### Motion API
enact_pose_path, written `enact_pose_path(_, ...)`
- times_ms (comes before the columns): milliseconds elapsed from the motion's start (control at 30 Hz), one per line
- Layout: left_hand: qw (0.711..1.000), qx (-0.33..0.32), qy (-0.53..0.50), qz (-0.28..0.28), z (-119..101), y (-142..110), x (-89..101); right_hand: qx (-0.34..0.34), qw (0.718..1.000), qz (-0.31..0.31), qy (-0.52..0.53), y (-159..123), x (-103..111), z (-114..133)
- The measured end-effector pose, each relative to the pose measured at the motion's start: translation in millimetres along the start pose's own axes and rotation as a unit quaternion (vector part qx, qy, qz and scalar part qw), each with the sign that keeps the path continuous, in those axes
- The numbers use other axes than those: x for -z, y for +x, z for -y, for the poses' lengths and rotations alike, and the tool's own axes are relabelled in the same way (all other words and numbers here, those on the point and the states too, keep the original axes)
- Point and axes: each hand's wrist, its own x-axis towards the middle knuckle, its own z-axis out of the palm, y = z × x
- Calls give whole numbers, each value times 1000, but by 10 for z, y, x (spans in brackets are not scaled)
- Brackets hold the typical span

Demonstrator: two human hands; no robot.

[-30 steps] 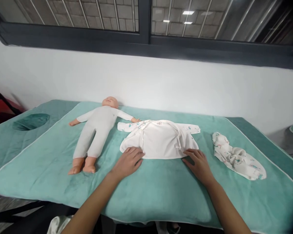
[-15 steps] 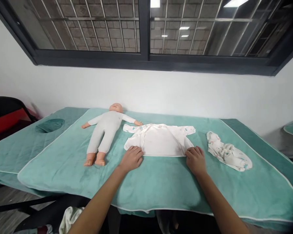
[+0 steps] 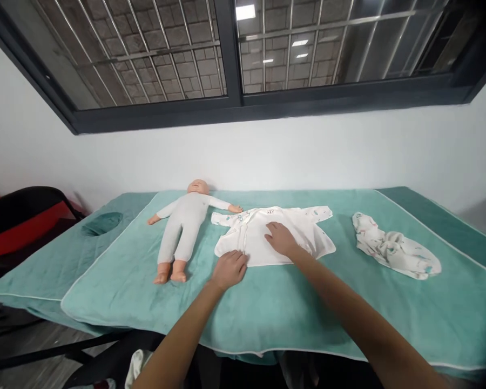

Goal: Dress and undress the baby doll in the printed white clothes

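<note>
A white baby shirt [image 3: 263,246] with patterned sleeves lies spread on the green cover, its neckline away from me. My left hand [image 3: 230,268] is closed on its lower left corner, fingers bent over the hem. Over the middle of the shirt front is my right hand [image 3: 281,239], fingers outstretched and holding nothing; whether it presses on the cloth I cannot tell. To the left, a baby doll [image 3: 186,221] in a white body suit lies on its back, one hand close to the shirt's left sleeve.
A crumpled patterned baby garment [image 3: 395,248] lies at the right on the green bed cover [image 3: 117,281]. The bed has a round hole [image 3: 102,223] at its left end. A black and red chair [image 3: 24,227] stands at the left. Behind are a white wall and a barred window.
My right hand has let go of the shirt's lower right corner and moved left and inward over its middle. My left hand stays at the lower left corner. The view has tilted slightly.
</note>
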Motion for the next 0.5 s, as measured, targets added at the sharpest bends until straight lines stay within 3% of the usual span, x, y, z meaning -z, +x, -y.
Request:
enact_pose_path(100,1000,11,-1,19,-6,7,-11,-16,1000,-2,-2,490,-190,62)
enact_pose_path(200,1000,19,-7,22,7,-1,-47,-30,999,-9,-5,777,-302,49)
enact_pose_path(500,999,42,9,1,14,-27,-119,-35,999,-33,3,783,-382,29)
